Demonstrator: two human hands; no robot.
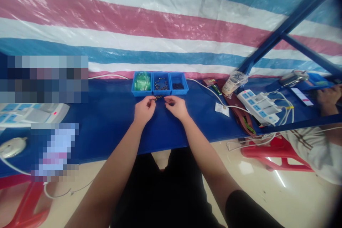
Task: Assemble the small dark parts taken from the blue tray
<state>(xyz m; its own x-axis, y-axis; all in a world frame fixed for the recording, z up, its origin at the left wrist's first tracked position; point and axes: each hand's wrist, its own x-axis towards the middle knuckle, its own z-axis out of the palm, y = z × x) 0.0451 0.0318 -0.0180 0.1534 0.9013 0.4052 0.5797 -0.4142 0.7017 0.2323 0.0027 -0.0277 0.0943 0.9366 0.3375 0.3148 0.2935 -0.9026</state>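
Backdrop: striped red, white and blue plastic sheeting [171, 21] hangs behind a dark-blue tabletop [107, 114] with a smooth surface.
Metal pieces: a short cluster of small, dark, brassy metal pieces [159, 97] sits in the gap between the person's two hands, just on the near side of the bins.
Long axis: the cluster runs roughly left to right, one end toward each hand, across the line of the forearms.
Left hand: the person's left hand [144, 109] has its fingers curled, thumb and forefinger drawn in at the cluster's left end.
Right hand: the person's right hand [176, 107] is bent likewise, fingertips by the right end, with a gap between thumb and forefinger.
Grip: at this size one cannot tell whether either hand pinches the pieces or only touches them; neither hand looks clearly nearer.
Middle bin: straight beyond the cluster, a blue rectangular plastic bin [161, 93] contains similar loose metal parts [163, 85].
Side bins: to its left, a matching blue bin [142, 93] with green-tinted plastic packaging [142, 82]; to its right, another blue bin [179, 92] with small black parts [178, 86].
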